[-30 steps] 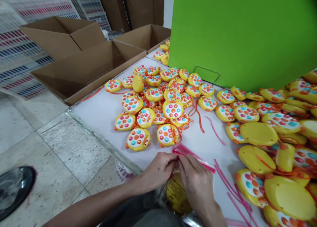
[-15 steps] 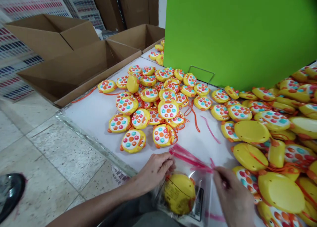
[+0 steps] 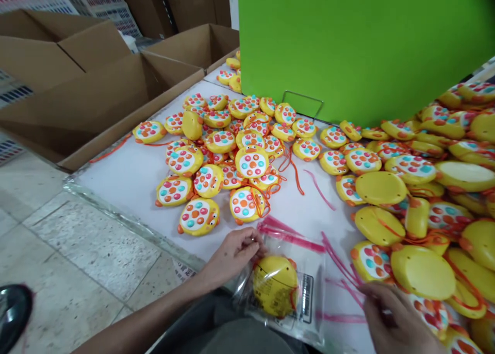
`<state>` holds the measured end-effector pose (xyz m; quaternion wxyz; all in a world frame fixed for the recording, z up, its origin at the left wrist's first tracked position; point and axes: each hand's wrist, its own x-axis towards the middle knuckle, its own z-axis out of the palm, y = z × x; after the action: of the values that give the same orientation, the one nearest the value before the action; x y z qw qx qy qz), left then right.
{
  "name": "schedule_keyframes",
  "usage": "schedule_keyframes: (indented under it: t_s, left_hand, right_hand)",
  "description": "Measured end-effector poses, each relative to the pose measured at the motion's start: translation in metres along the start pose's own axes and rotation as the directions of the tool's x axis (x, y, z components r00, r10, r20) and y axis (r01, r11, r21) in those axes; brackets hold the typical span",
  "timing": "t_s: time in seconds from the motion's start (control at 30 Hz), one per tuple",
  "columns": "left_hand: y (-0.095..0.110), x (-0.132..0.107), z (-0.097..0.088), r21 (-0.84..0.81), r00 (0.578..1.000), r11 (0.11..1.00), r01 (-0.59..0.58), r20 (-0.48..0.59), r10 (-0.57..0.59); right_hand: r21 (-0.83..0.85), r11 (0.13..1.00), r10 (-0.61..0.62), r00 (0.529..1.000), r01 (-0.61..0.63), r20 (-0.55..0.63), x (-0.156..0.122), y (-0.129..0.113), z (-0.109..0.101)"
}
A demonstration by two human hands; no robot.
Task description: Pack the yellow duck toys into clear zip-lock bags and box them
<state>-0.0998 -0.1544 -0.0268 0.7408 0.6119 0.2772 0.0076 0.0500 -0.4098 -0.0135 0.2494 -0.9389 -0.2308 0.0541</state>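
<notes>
My left hand (image 3: pixel 235 251) pinches the top left corner of a clear plastic bag (image 3: pixel 309 256) with a pink zip strip. Inside the bag lies a yellow toy (image 3: pixel 275 286), back side up. The bag rests at the near edge of the white table (image 3: pixel 127 176). My right hand (image 3: pixel 394 320) is low at the right, fingers curled among loose pink strips (image 3: pixel 342 269) beside a yellow toy with coloured buttons (image 3: pixel 369 261). What its fingers hold is not clear.
Several yellow button toys lie in a heap (image 3: pixel 232 148) in the table's middle and a bigger pile (image 3: pixel 433 179) at the right. A green board (image 3: pixel 356 45) stands behind them. Open cardboard boxes (image 3: pixel 85 91) sit at the left. Tiled floor (image 3: pixel 77 261) lies below the table edge.
My right hand let go of the bag's zip strip and moved right and down to the loose pink strips. The left hand kept hold of the bag's corner.
</notes>
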Motion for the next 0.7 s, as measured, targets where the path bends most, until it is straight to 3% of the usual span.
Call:
schedule_keyframes:
  t_s: [0.07,0.13,0.27,0.37,0.57,0.7]
  left_hand:
    - [-0.001,-0.001,0.0,-0.008,1.0,1.0,-0.009,-0.005,0.009]
    - [-0.002,-0.002,0.001,-0.013,1.0,1.0,-0.012,-0.003,0.012]
    - [-0.007,-0.001,0.0,-0.01,1.0,1.0,-0.017,0.013,0.017]
    - [-0.008,0.0,-0.002,-0.046,1.0,0.999,0.002,0.002,-0.002]
    - [-0.005,0.002,-0.009,0.011,0.999,1.0,0.012,-0.048,-0.011]
    - [-0.008,-0.003,-0.005,0.062,0.998,0.998,0.007,-0.062,-0.003]
  right_hand:
    - [0.195,0.981,-0.03,0.986,-0.002,0.161,0.012,-0.028,0.014]
    - [0.336,0.939,-0.037,0.946,-0.077,0.321,0.023,-0.046,0.029]
    - [0.504,0.831,-0.067,0.856,-0.237,0.512,0.036,-0.051,0.051]
    - [0.562,0.798,-0.147,0.832,-0.22,0.535,0.038,-0.042,0.055]
    - [0.574,0.812,-0.214,0.859,-0.109,0.466,0.026,-0.037,0.045]
    - [0.534,0.844,-0.277,0.817,-0.044,0.505,0.02,-0.042,0.037]
